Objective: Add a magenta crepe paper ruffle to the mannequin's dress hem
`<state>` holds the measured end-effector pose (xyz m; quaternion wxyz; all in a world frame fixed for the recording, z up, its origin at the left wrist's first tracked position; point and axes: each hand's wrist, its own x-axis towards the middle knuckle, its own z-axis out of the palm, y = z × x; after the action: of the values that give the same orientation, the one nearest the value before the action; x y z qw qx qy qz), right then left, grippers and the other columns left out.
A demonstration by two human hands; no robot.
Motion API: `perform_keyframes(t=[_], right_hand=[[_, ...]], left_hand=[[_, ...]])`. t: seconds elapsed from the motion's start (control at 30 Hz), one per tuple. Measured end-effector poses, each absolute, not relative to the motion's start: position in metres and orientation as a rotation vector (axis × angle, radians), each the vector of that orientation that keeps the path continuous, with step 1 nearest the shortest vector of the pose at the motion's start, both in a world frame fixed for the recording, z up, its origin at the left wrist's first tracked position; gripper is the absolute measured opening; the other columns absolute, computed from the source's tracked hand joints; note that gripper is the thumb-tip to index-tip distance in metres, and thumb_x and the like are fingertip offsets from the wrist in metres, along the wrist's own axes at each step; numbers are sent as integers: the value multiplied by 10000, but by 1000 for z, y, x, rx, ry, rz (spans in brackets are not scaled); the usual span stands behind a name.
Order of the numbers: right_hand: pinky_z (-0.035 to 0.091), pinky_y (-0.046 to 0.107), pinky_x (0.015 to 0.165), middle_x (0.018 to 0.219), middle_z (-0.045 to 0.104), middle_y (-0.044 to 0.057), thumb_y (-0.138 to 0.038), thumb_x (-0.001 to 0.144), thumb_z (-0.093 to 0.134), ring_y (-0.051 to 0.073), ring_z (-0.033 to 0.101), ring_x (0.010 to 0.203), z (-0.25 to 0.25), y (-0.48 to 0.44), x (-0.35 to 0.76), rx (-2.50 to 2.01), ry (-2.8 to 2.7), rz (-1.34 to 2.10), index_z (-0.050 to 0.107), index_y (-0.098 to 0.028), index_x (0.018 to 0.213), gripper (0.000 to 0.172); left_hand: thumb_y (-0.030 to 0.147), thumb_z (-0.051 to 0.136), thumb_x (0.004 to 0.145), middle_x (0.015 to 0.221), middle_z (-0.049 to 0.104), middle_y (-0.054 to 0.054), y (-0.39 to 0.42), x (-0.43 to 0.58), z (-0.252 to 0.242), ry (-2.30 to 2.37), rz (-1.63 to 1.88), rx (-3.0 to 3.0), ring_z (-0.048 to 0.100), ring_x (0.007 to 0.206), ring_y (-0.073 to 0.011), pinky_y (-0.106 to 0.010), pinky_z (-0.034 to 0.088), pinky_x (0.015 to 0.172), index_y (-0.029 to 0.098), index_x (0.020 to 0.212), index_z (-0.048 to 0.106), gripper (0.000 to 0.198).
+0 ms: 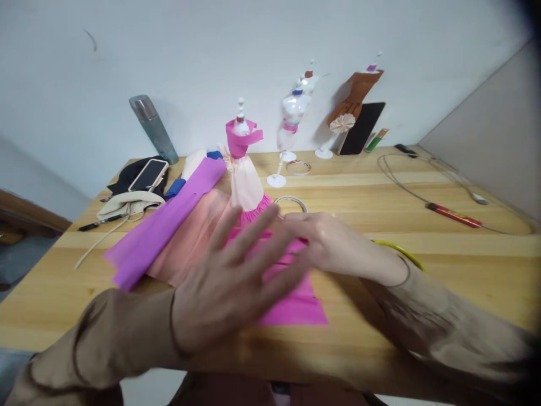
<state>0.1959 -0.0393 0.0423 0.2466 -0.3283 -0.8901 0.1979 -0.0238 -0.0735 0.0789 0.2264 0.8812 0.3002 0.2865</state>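
My left hand (236,276), slightly blurred, is held with its fingers spread above a bright pink crepe-like sheet (300,309). Beside its fingertips, my right hand (332,239) has its fingers curled together over the sheet's upper right. Whatever lies between those fingers is hidden. Just beyond both hands stands a small dress form (247,180) in a pink top and a pale skirt with a pink ruffled hem. A roll of tape (291,198) lies behind my right hand. Left of my left hand are a purple sheet (169,225) and a peach sheet (186,239).
Bare white dress forms (295,107) and one in brown (355,93) stand by the wall, near a dark tablet (363,129). At left are a bottle (154,129), a phone (147,175) and a pen (101,222). A red-handled tool (454,215) with a cord lies right.
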Motion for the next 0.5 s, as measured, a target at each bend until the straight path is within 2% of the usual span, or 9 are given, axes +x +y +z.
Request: perform_keyframes(t=[0.07,0.1,0.13,0.17,0.27,0.4,0.5], right_hand=[[417,263,653,912,678,37,-166,854,598,150,609,774,47,-42,197,-913,-2459,536,645,-194,882,61],[406,260,626,851,659,26,-205,851,616,140,586,724,49,-42,200,-935,-2480,549,630,-192,846,19],[390,256,593,775,627,9,-247,839,638,130,552,667,51,-41,204,-973,-2475,586,611,-193,794,75],[374,252,564,707,585,-9,-284,826,654,120,516,619,53,-39,208,-1010,-2460,648,585,-197,741,140],[342,244,511,599,478,-41,-347,798,662,102,432,546,56,-30,222,-1116,-2282,894,519,-201,647,254],[350,227,484,626,508,-40,-431,737,723,90,453,539,52,-20,231,-1221,-1794,1225,539,-188,691,309],[399,231,501,665,573,-19,-431,663,793,99,508,557,43,-12,236,-1253,-1564,1366,605,-175,767,334]], left_hand=[[85,586,776,734,662,-49,-51,-24,76,990,778,2354,627,901,-272,-490,348,1029,229,833,729,211],[57,585,735,611,589,-21,-40,-26,74,1028,728,2336,591,724,-219,-420,430,897,203,708,690,182],[48,583,715,591,553,-2,-30,-29,72,1080,675,2292,525,624,-170,-346,449,758,189,663,650,165],[58,596,702,570,527,17,-21,-32,72,1078,633,2229,461,561,-133,-288,411,639,180,630,611,143],[144,717,647,523,451,52,-6,-41,75,996,520,1903,397,507,-84,-220,301,496,167,542,494,247],[257,781,641,614,610,8,1,-44,75,974,632,1373,547,538,-116,-214,404,493,156,630,541,260],[259,810,626,593,624,20,4,-42,68,1056,846,1116,564,496,-108,-195,419,464,158,691,549,287]])
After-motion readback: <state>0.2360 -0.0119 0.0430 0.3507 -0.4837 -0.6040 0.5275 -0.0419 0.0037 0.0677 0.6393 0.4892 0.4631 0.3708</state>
